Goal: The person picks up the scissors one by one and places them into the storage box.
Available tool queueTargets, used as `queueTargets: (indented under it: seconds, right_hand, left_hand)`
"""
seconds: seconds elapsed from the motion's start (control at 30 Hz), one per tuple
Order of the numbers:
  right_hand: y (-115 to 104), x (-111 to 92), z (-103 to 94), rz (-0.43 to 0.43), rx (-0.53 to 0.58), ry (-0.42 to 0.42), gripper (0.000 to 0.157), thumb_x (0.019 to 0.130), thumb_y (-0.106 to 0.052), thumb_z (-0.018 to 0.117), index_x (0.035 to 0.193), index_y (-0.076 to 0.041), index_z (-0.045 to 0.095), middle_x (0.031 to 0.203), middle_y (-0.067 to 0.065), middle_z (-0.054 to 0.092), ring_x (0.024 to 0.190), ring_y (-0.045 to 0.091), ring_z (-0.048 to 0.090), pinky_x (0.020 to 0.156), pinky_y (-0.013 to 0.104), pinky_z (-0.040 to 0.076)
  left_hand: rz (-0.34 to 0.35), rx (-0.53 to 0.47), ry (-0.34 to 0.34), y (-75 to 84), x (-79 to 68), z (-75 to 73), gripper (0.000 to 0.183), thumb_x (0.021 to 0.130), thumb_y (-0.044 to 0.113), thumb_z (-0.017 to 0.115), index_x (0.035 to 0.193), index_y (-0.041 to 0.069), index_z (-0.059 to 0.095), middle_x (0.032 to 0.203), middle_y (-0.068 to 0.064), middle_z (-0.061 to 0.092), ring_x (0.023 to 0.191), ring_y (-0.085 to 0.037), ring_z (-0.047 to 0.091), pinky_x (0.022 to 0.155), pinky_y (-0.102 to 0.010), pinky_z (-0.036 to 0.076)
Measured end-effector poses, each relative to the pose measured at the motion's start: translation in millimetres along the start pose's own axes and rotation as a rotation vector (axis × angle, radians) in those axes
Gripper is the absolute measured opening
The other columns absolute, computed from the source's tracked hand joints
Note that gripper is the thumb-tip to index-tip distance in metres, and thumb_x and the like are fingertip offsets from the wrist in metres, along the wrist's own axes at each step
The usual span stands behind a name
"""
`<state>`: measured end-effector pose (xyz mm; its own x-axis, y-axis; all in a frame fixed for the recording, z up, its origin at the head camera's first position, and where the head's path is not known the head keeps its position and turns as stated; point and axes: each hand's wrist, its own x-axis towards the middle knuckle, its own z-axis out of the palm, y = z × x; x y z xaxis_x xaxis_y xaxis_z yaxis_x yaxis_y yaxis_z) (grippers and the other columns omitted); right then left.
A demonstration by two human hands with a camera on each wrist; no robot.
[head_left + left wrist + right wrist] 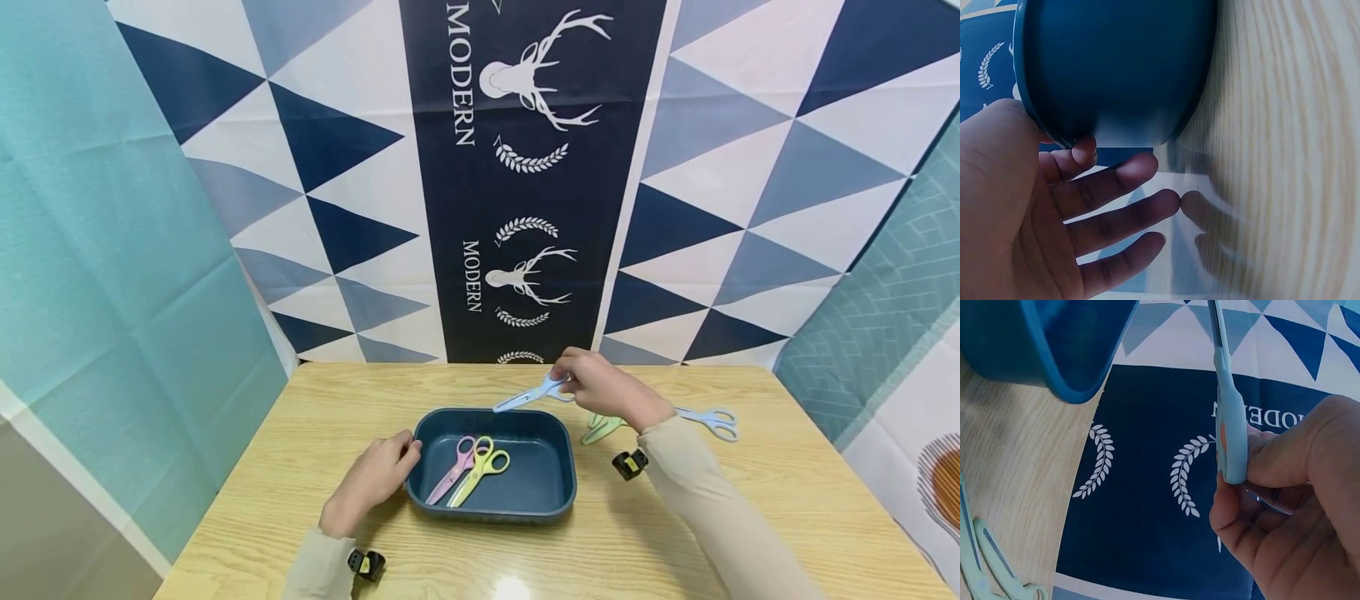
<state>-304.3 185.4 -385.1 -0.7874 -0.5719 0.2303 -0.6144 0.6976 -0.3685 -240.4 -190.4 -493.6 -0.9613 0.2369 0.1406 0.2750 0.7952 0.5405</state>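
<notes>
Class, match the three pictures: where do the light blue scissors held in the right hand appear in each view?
Head: the light blue scissors lie just right of centre, above the box's far rim in the picture.
Left wrist: not in it.
Right wrist: right of centre, running down from the top edge.
Shared landmark: the dark blue box.

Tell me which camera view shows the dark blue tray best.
The head view: it shows nearly the whole tray from above, inside included. The left wrist view shows only a cropped part; the right wrist view, a cropped corner.
</notes>
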Motion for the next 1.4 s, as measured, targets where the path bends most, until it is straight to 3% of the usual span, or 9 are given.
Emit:
queueTargets:
  seconds: [1.1,1.4]
  right_hand:
    - [-26.2,31.4,31.9,-0.184,-0.041,-0.034,0.019,0.087,0.009,0.072,0.101,-0.003,0.076,0.101,0.006,0.067,0.093,0.02,0.065,0.084,0.035,0.058]
    - [-35.1,39.5,44.1,-0.189,-0.042,-0.061,0.019,0.087,0.008,0.073,0.102,-0.004,0.077,0.1,0.005,0.066,0.092,0.02,0.065,0.087,0.035,0.057]
  left_hand:
    - [0.016,0.015,0.002,-1.3,0.9,-0.6,0.028,0.108,0.026,0.051,0.081,0.018,0.054,0.062,0.006,0.045,0.053,-0.008,0.045,0.052,-0.023,0.036]
    - [0.018,0.016,0.011,0.0,0.5,-1.4,0.028,0.107,0.028,0.051,0.081,0.018,0.055,0.063,0.006,0.046,0.055,-0.007,0.045,0.054,-0.024,0.037]
